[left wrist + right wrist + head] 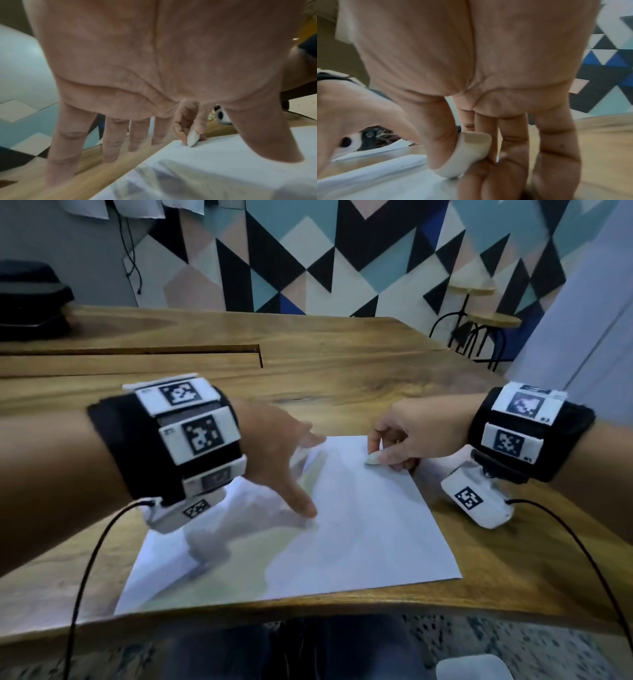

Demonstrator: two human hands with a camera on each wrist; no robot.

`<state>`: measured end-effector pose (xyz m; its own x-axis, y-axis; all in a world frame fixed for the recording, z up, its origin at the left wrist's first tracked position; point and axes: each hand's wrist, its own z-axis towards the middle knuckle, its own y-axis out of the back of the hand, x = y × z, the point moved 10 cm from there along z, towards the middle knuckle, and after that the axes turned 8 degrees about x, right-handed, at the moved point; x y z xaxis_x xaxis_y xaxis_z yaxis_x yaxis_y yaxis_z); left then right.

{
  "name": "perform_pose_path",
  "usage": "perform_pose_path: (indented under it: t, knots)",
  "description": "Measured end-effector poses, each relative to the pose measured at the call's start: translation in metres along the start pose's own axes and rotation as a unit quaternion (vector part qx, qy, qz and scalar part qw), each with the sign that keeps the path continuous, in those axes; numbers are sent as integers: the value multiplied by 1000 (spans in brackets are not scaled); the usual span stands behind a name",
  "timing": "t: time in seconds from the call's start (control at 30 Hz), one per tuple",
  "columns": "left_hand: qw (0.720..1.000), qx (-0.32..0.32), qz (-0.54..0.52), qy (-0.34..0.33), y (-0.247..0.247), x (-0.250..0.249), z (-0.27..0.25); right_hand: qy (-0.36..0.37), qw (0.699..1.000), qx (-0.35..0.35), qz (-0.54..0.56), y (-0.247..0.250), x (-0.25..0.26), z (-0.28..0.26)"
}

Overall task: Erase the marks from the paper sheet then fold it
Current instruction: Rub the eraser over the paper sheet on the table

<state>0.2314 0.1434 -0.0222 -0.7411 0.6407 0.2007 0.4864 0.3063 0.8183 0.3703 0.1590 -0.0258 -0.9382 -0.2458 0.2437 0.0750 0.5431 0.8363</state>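
Observation:
A white paper sheet (342,525) lies on the wooden table (342,364) near its front edge. My left hand (291,470) is spread with straight fingers, its thumb pressing the sheet's left part and its other fingers reaching the far left corner. My right hand (394,440) pinches a small white eraser (372,460) between thumb and fingers, its tip touching the sheet near the far right corner. The left wrist view shows the eraser (193,138) on the paper (223,162). Seen from the right wrist, the eraser (467,155) is under the thumb. Marks are too faint to make out.
A long slot (137,350) cuts the table's far left part, and a dark object (30,299) sits at the far left. Stools (479,330) stand beyond the table's right corner, before a patterned wall (342,251). Cables trail from both wrist units.

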Motion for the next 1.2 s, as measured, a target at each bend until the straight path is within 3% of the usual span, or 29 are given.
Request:
perform_pose_path:
  t: [0.2,0.4,0.7,0.97,1.1,1.2]
  knots:
    - [1000,29,-4,5,-18,8,27,9,999,0,-40,-4,23,7]
    - [999,32,-14,5,-25,16,34,-4,993,-44,-113,6,34,10]
    - [1000,-8,3,-3,-9,20,35,-61,984,-61,-153,1,21,2]
    - [1000,-5,-22,-8,-18,17,32,-15,984,-86,-157,9,54,23]
    - [999,-8,-33,-17,-17,16,32,63,985,-62,-147,-2,77,25]
    - [999,-10,-31,-15,-17,17,34,28,984,-80,-155,13,63,28]
